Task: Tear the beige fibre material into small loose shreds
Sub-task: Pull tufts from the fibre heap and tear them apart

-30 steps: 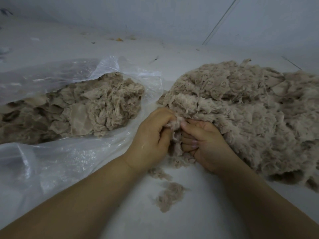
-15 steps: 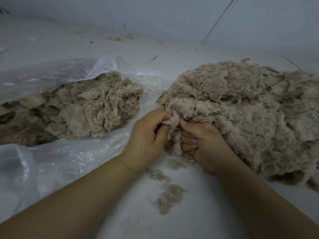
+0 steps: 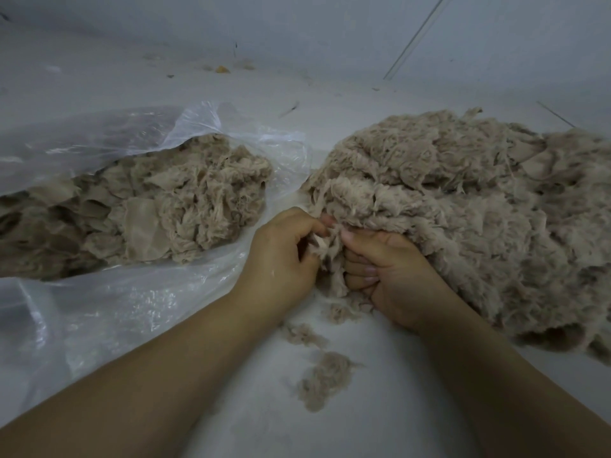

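A small beige fibre piece hangs between both hands at the near left edge of a big heap of shredded fibre. My left hand pinches its upper part with thumb and fingertips. My right hand grips it with curled fingers, its back against the heap. More beige fibre with flat sheet-like pieces lies in an open clear plastic bag on the left.
Two small loose tufts lie on the pale floor just below the hands. A wall rises behind the heap and the bag. Small bits of debris lie along the wall's foot.
Both hands have stayed at the heap's edge. The fingers have shifted slightly on the fibre piece, which now shows more between them.
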A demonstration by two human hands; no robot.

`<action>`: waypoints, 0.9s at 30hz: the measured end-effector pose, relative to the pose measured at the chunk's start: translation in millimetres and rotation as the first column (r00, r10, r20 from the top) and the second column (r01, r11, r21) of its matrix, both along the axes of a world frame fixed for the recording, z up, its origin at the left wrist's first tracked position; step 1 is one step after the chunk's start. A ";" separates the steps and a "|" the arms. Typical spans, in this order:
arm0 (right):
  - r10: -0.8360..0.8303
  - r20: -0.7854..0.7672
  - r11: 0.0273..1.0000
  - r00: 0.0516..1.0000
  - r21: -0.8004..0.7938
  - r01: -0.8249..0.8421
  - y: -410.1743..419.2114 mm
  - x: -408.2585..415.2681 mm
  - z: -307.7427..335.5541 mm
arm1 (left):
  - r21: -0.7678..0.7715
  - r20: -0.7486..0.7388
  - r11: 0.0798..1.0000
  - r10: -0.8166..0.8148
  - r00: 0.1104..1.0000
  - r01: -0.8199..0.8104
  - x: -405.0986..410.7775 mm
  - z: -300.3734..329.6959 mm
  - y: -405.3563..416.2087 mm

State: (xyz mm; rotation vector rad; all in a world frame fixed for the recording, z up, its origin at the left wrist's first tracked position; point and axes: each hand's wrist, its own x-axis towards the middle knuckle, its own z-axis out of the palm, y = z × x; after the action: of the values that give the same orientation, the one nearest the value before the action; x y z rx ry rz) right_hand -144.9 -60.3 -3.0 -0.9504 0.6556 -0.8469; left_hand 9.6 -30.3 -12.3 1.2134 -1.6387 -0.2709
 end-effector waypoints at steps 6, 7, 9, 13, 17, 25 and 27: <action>0.015 -0.007 1.000 1.000 0.001 -0.015 0.2 -0.2 -0.1 | 0.135 -0.163 0.984 -0.098 0.982 0.120 0.6 -0.5 -4.4; 0.008 -0.008 1.000 1.000 0.008 -0.008 -0.3 -0.4 -0.5 | 0.141 -0.160 0.976 -0.140 0.977 0.163 -1.4 -0.6 -3.0; -0.013 -0.006 1.000 1.000 0.001 0.013 -0.2 -0.4 0.3 | 0.133 -0.181 0.965 -0.200 0.963 0.225 -3.0 -1.4 -1.2; -0.066 -0.019 0.998 0.998 -0.010 0.066 0.2 -0.6 1.1 | 0.067 -0.172 0.959 -0.259 0.950 0.274 -1.6 2.9 5.4; -0.100 -0.006 0.995 0.995 0.009 0.100 -0.3 -0.3 2.3 | 0.013 -0.112 0.958 -0.282 0.953 0.285 -3.5 8.1 9.4; -0.103 -0.036 0.994 0.994 0.026 0.104 0.8 1.4 5.3 | 0.017 -0.156 0.958 -0.282 0.947 0.288 -3.4 9.6 7.7; -0.084 -0.059 0.995 0.995 0.039 0.087 0.6 1.7 6.6 | 0.071 -0.207 0.961 -0.247 0.946 0.267 -3.7 8.7 7.3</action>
State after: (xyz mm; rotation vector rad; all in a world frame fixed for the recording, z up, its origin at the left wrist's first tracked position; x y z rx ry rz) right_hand -143.2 -59.6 3.5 -0.9171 0.7652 -0.8808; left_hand 5.9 -23.0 -3.5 1.0073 -1.6233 -0.6238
